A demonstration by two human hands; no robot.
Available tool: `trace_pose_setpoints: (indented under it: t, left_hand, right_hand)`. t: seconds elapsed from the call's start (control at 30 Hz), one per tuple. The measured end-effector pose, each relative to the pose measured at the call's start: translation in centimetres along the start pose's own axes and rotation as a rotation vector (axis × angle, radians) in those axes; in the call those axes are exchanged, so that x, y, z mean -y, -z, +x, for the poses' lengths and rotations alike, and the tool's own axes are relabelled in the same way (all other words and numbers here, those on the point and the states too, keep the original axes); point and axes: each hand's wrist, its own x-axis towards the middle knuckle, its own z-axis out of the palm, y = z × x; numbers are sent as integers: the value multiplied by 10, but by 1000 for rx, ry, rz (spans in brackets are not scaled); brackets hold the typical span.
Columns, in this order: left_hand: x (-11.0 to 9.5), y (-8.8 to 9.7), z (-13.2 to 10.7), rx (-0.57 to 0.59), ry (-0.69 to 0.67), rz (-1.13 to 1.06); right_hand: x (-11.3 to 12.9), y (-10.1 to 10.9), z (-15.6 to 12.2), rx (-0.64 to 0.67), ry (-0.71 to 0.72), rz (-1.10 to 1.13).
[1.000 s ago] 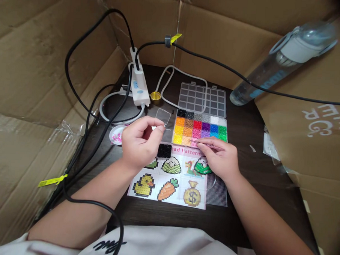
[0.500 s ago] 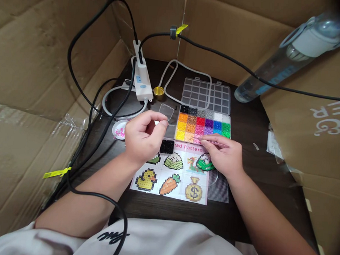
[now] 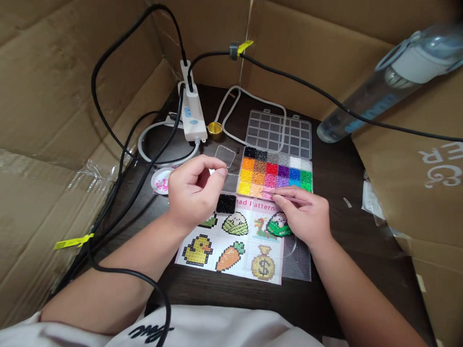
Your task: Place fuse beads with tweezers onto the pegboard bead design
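My left hand (image 3: 194, 190) is raised over the table with thumb and forefinger pinched together beside a small clear pegboard square (image 3: 225, 156); what they pinch is too small to make out. My right hand (image 3: 304, 215) grips thin metal tweezers (image 3: 282, 197) whose tip reaches the pink cell of the open bead box (image 3: 275, 174), filled with many colours of beads. Below both hands lies a bead pattern sheet (image 3: 232, 240) with a duck, a carrot and a money bag. A black beaded square (image 3: 226, 203) rests at the sheet's top edge.
A white power strip (image 3: 192, 114) with black cables (image 3: 114, 137) lies at the back left, beside a gold cap (image 3: 215, 129) and a small dish of pink beads (image 3: 161, 180). A clear water bottle (image 3: 389, 83) leans at the back right. Cardboard walls (image 3: 47, 83) surround the dark table (image 3: 347, 250).
The view shifted slightly. Both hands stay almost where they were, the left still pinching, the tweezers still at the bead box's front row.
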Motion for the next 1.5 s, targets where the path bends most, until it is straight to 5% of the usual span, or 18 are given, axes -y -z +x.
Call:
trace_pose_setpoints:
  t: [1.07,1.3,1.5]
  left_hand:
    - [4,-1,0,-22,-44,-15]
    - [4,-2,1,-33,-37,-23]
    - [6,-4,0,-41,-44,-31]
  right_hand:
    - [-2,0,0,-14,85,-19]
    - [21,24,-6,-153,231,13]
    - [31,53,-41,-199,227,44]
